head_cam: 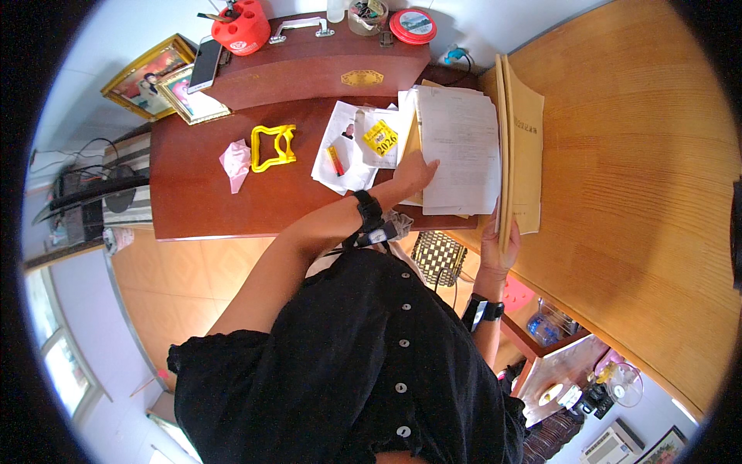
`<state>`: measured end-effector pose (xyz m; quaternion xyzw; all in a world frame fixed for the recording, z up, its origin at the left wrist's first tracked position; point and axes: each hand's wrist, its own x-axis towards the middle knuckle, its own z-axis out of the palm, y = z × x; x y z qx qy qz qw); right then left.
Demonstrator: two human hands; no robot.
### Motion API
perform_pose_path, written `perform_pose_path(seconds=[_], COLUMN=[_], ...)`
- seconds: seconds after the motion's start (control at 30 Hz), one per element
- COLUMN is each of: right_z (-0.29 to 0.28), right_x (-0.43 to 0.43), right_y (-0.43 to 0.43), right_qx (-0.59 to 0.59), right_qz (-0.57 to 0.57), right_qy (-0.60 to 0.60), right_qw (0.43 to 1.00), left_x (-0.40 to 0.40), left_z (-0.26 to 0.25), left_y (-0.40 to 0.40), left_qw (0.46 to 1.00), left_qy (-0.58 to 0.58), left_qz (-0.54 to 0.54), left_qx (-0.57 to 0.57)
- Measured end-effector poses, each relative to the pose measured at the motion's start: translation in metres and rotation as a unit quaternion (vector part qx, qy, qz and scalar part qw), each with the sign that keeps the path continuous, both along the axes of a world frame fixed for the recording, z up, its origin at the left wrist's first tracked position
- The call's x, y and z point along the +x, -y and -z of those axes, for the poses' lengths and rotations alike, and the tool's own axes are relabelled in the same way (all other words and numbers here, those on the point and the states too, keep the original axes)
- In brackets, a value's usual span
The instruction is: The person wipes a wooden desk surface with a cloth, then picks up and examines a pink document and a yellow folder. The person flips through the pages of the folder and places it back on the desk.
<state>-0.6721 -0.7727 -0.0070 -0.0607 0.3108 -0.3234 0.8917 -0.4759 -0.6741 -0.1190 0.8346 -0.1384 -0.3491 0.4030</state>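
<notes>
My left hand (414,173) lies at the left edge of a stack of printed papers (461,151), a finger touching the top sheet. Whether it grips the stack I cannot tell. At the lower end of several manila paper booklets (505,145), my right hand (502,240) holds them on edge beside the stack, one cover (527,174) leaning open to the right. Left of my left hand lie loose papers (333,136), with a yellow square card (381,138) and a small yellow-and-red packet (335,160) on top.
On the red-brown desk (197,191) are a yellow plastic frame (255,151) and crumpled pink paper (235,164). Behind stand a wooden case (324,78), smartphone (206,64), picture frames (148,78), red pen holder (242,29) and round red tin (413,26). A tall wooden panel (626,174) bounds the right side.
</notes>
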Motion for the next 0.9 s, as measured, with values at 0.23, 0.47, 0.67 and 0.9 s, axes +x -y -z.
perform_pose_path(seconds=[0.23,0.47,0.67,0.9], right_z=[0.003,0.004,0.022,0.014], right_x=[-0.009,-0.015,-0.029,-0.023], right_y=[-0.002,0.001,0.005,-0.004], right_qx=[-0.080,0.007,-0.021,-0.171], right_qz=[-0.033,-0.007,-0.028,-0.034], right_qy=[-0.006,0.063,0.176,-0.064], right_qw=[0.996,0.998,0.984,0.983], left_x=[0.031,0.032,0.024,0.015], left_z=[-0.017,-0.039,-0.017,0.024], left_y=[0.018,0.024,0.019,0.012], left_qw=[0.984,0.978,0.976,0.985], left_qy=[0.133,0.119,0.064,0.032], left_qz=[0.000,0.069,0.061,0.021], left_qx=[-0.122,-0.158,-0.198,-0.166])
